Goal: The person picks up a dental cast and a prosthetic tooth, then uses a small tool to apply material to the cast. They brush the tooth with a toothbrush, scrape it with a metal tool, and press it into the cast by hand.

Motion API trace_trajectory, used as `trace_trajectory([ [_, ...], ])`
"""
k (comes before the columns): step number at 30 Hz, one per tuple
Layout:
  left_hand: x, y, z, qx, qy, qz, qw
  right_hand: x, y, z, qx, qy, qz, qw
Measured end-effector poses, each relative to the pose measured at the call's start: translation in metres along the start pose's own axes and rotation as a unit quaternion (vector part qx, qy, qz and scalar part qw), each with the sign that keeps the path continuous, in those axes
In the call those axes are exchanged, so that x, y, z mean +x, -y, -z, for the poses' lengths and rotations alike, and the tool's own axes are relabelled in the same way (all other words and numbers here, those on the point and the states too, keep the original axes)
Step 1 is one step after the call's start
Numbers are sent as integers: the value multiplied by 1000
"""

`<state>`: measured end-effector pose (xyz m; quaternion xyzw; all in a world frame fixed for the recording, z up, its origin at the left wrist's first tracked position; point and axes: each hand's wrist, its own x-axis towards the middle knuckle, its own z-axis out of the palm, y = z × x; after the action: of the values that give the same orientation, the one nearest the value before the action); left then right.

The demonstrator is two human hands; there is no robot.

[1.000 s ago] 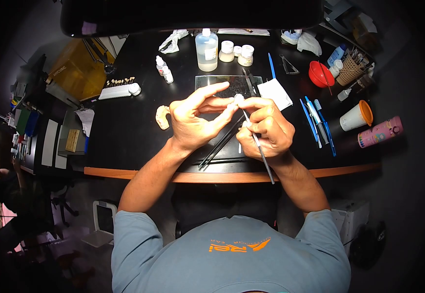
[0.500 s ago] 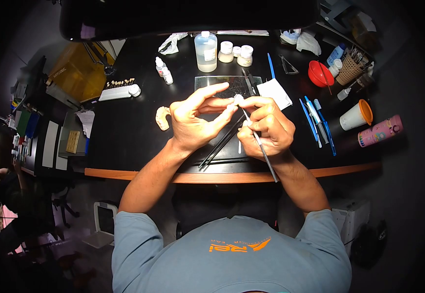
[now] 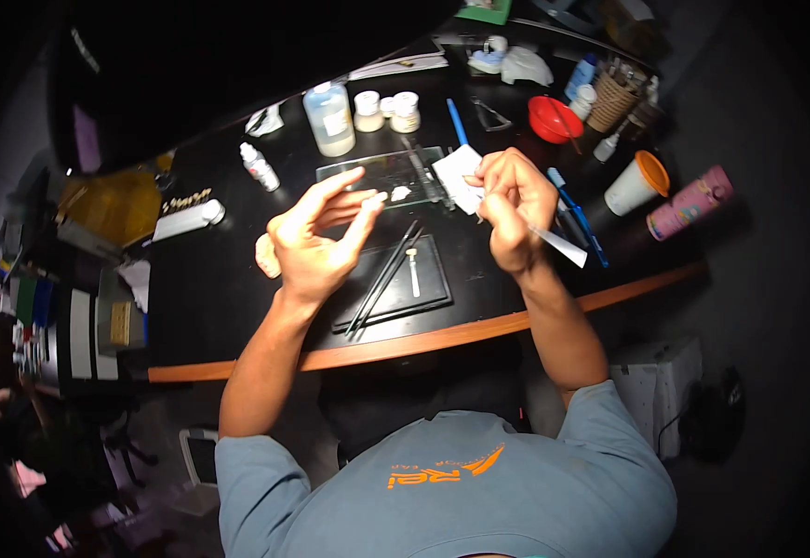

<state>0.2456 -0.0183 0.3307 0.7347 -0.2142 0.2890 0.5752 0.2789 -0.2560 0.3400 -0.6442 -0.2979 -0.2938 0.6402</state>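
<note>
Bench work with both hands, viewed from the head: a small white piece (image 3: 380, 198) is pinched at the fingertips of the left hand (image 3: 316, 244), between the thumb and a finger, with the forefinger extended above it. The piece is held up near the front edge of a glass plate (image 3: 344, 174), on which a white lump (image 3: 402, 193) is seen. A slim tool (image 3: 563, 247), its pale rear end blurred, is gripped in the closed fingers of the right hand (image 3: 519, 206). The fingertips are positioned at the right side of a white paper (image 3: 455, 177); whether the paper is touched by the tool's tip cannot be told. Below the gap between the hands, a black pad (image 3: 433, 296) is crossed slantwise by two dark sticks (image 3: 379, 285), with a short pale stick (image 3: 414, 274) laid beside them. A tan, curved model (image 3: 266, 257) is partly covered by the left hand. Behind the plate, a clear bottle (image 3: 330, 126) is placed beside some lidded jars (image 3: 405, 113); to the right, a red bowl (image 3: 554, 121) and an orange-lidded cup (image 3: 633, 186) are seen
</note>
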Motion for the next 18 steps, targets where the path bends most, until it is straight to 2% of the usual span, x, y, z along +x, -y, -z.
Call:
trace_trajectory([
  [2,0,-4,2,2,26,22,999,-2,3,34,-110,64,-135,983],
  [3,0,-3,2,2,27,17,999,-5,8,46,-178,90,-272,941],
  [4,0,-2,1,1,29,13,999,-5,14,56,-229,143,-345,899],
  [6,-1,-5,1,15,41,9,999,-9,22,66,-395,229,-319,831],
  [10,-1,-3,-1,18,47,21,998,-33,20,76,-460,249,-311,794],
  [18,0,2,-2,35,54,24,998,-47,20,82,-487,253,-269,791],
])
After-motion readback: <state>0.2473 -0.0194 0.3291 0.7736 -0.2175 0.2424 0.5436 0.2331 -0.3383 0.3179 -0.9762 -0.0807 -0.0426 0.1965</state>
